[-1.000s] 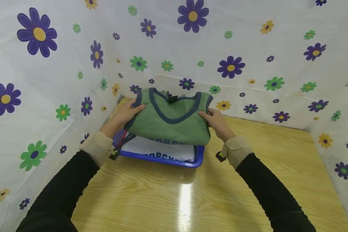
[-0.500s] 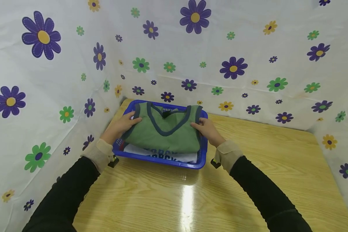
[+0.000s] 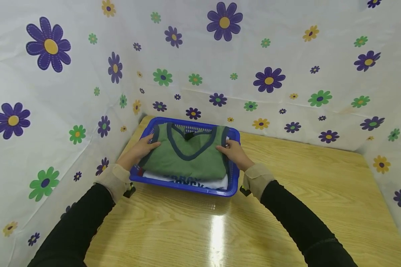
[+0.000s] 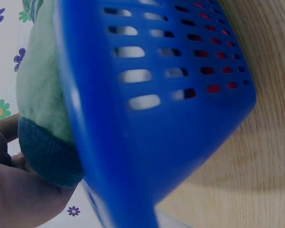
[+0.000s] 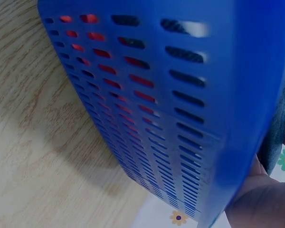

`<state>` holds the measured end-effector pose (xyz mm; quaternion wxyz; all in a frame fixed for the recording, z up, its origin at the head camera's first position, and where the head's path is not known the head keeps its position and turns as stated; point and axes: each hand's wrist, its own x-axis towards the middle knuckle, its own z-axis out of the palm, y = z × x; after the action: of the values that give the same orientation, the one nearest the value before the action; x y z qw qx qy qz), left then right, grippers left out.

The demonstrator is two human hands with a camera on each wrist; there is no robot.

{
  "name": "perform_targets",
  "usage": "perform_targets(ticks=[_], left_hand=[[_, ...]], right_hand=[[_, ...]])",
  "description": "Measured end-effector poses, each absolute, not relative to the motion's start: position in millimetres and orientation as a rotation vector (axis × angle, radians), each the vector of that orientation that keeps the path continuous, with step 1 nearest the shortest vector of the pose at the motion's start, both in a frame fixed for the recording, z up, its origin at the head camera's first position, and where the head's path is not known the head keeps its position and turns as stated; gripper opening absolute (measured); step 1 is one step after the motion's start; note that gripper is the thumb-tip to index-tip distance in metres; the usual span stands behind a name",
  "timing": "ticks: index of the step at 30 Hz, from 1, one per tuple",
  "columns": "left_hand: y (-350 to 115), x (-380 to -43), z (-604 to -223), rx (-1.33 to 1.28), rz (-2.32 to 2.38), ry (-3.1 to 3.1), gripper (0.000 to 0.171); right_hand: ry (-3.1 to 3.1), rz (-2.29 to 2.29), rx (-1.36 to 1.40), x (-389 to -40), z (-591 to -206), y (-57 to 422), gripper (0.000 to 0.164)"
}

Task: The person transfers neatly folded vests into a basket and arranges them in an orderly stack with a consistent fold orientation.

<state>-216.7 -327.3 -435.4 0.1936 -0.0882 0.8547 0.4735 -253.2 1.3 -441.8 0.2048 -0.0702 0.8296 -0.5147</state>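
A folded green tank top (image 3: pixel 195 167) with navy trim lies inside the blue plastic basket (image 3: pixel 178 186), on top of a white garment (image 3: pixel 218 183) with dark lettering. My left hand (image 3: pixel 141 149) pinches the top at its left shoulder, thumb above the cloth. At the other shoulder my right hand (image 3: pixel 236 154) holds the edge the same way. In the left wrist view the green cloth bulges beside the basket wall (image 4: pixel 142 137), with navy trim by the hand. The basket's rim hides part of my right hand in the right wrist view.
The basket stands on a wood-grain table (image 3: pixel 304 185), near its back left corner. White curtains (image 3: pixel 187 48) with printed flowers hang behind and at both sides. Something red shows through the basket's slots (image 5: pixel 104 69).
Both hands have lowered the green tank top into the basket and drawn it slightly toward me. The basket's back rim, hidden before, now shows.
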Motion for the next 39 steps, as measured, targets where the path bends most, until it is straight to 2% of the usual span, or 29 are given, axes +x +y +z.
perform_targets(ticks=[11, 14, 18, 21, 26, 31, 34, 36, 38, 39], left_hand=[[-327.1, -216.0, -440.9, -0.248, 1.355, 2.359, 0.067], [-327.8, -216.1, -442.3, -0.249, 1.353, 2.357, 0.066], [-328.7, -215.7, -443.2, -0.25, 1.339, 2.352, 0.066], [-329.2, -215.5, -443.9, -0.249, 1.316, 2.351, 0.067], [-329.1, -216.2, -444.9, -0.269, 1.246, 2.338, 0.068], [-331.7, -222.9, -457.4, -0.261, 1.189, 2.403, 0.068], [-342.9, -236.0, -486.1, -0.22, 1.143, 2.506, 0.07], [-345.0, -241.2, -495.0, -0.218, 1.095, 2.544, 0.071], [-340.4, -239.2, -490.9, -0.236, 1.056, 2.562, 0.07], [-337.9, -237.1, -487.2, -0.238, 1.046, 2.571, 0.071]], right_hand=[[2.345, -1.303, -0.215, -258.3, -443.0, -0.5, 0.036], [2.355, -1.273, -0.224, -259.9, -442.8, -0.5, 0.031], [2.38, -1.219, -0.245, -260.9, -443.6, -1.4, 0.017], [2.398, -1.174, -0.248, -260.3, -444.0, -2.1, 0.025], [2.439, -1.078, -0.254, -258.6, -440.8, -2.2, 0.019], [2.543, -0.867, -0.346, -260.7, -450.2, -1.8, 0.047], [2.678, -0.762, -0.504, -287.4, -501.8, 1.2, 0.06], [2.69, -0.707, -0.516, -297.9, -517.4, 0.2, 0.07], [2.683, -0.695, -0.495, -301.1, -518.9, -3.1, 0.073], [2.658, -0.7, -0.467, -291.9, -504.1, -4.7, 0.076]])
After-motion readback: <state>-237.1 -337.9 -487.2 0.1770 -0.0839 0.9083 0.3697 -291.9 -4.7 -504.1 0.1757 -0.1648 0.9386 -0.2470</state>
